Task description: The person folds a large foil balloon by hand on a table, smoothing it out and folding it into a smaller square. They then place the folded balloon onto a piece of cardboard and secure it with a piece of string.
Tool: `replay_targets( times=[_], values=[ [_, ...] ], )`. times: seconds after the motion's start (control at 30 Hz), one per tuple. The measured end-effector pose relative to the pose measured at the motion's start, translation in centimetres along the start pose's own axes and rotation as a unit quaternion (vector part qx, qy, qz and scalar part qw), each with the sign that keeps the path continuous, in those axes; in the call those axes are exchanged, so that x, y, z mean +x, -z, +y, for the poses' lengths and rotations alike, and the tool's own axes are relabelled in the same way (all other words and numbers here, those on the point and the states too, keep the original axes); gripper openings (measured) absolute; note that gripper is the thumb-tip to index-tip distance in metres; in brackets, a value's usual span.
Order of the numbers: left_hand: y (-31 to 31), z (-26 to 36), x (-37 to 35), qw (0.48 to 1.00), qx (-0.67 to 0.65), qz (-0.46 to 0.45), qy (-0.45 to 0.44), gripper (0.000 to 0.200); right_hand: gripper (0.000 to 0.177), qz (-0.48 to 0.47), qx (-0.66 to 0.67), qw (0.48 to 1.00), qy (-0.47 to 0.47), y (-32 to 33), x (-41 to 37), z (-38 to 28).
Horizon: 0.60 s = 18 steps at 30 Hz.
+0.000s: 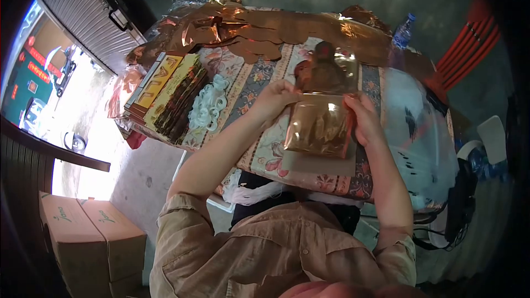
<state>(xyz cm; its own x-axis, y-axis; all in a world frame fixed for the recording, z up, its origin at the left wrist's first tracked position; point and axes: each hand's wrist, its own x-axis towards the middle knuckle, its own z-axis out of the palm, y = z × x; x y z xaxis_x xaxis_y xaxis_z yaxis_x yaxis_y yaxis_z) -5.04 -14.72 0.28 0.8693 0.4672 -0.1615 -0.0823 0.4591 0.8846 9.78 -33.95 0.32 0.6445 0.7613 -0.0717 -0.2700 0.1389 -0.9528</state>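
A shiny gold foil sheet [319,127], creased across its upper part, is held between my two hands over the near side of the table. My left hand [279,99] pinches its upper left corner, thumb and fingers together. At the upper right corner, the thumb of my right hand [364,117] presses on the foil, with the fingers curled behind. Just beyond the crease lies a glossy brown panel [328,77] with a dark, bottle-like shape on it. A flat brown piece [320,164] shows below the foil's near edge.
A patterned cloth [243,91] covers the table. On it are white rings [208,102], a stack of yellow printed pieces [165,91], brown foil cutouts [259,27], a water bottle [404,32] and clear plastic [411,132]. Cardboard boxes [91,221] stand lower left; red chairs [469,47] upper right.
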Motion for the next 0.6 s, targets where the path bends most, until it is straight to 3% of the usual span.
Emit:
replay_targets(
  times=[0.07, 0.2, 0.33, 0.5, 0.6],
  values=[
    [-0.7, 1.0, 0.6, 0.996, 0.089, -0.016, 0.020, 0.015, 0.016, 0.041, 0.016, 0.999, 0.003, 0.4, 0.2, 0.4],
    [-0.8, 0.4, 1.1, 0.995, 0.095, -0.019, 0.014, 0.017, 0.013, 0.047, -0.047, 0.998, 0.014, 0.4, -0.4, -0.1],
    [-0.5, 0.1, 1.0, 0.991, 0.114, -0.068, -0.021, 0.017, 0.019, 0.024, -0.033, 0.999, 0.015, 0.5, -0.5, -0.1],
    [0.1, 0.2, 0.6, 0.990, 0.101, -0.100, 0.006, 0.016, 0.022, 0.004, -0.050, 0.998, -0.028, 0.9, -0.8, -0.3],
    [0.1, 0.3, 0.7, 0.992, 0.102, -0.075, 0.006, 0.016, 0.025, -0.001, -0.027, 1.000, -0.014, 0.9, -0.7, -0.5]
  ],
)
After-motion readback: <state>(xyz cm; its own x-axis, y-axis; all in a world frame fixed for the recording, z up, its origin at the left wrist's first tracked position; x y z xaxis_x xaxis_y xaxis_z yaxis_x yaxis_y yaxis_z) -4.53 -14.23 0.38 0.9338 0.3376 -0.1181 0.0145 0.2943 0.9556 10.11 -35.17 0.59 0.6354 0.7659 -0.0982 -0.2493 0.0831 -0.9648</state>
